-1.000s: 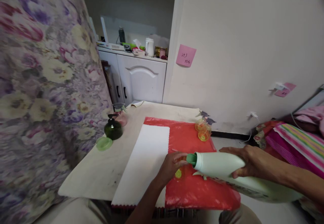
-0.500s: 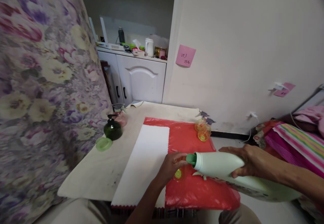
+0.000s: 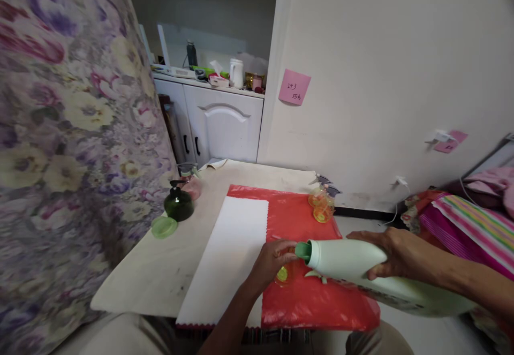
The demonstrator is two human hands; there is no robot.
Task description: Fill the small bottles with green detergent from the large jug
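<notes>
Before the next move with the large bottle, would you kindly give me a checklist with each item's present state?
1. Right hand gripping the large pale green bottle: ok.
2. Green spout uncovered: ok.
3. Left hand at the small clear bottle: ok; how firmly it grips, cannot tell.
4. Spout lined up with the small bottle's opening: cannot tell, fingers hide it.
5. Pale green piece on the red sheet fully in view: not ok, the large bottle covers part of it.
6. Dark green pump bottle upright: ok.
</notes>
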